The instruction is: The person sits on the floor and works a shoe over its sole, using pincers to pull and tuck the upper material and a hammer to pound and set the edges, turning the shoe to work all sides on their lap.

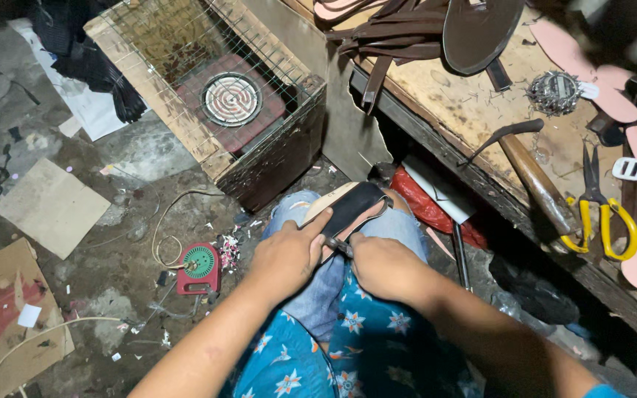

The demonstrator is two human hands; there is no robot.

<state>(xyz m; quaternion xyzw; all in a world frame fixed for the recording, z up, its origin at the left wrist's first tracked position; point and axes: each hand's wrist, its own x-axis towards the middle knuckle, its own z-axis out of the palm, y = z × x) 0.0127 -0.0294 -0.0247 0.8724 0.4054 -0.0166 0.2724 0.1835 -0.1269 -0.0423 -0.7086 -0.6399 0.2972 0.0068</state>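
Left hand (285,254) clamped on sandal sole (348,210), pinning it to knee for support. Right hand (385,265) closed around small tool (338,245) at strap (363,214). Hammer (532,173), scissors (602,210) near workbench edge (481,188).

Upper centre: wire-mesh wooden box (259,140) enclosing a coil hotplate (231,99). Lower left floor — red dial unit (200,267), cardboard sheet (51,207). Right side, on the workbench (473,110): hammer (532,173), yellow-handled scissors (600,214), pile of small nails (553,92) — leather straps (392,33) at top.
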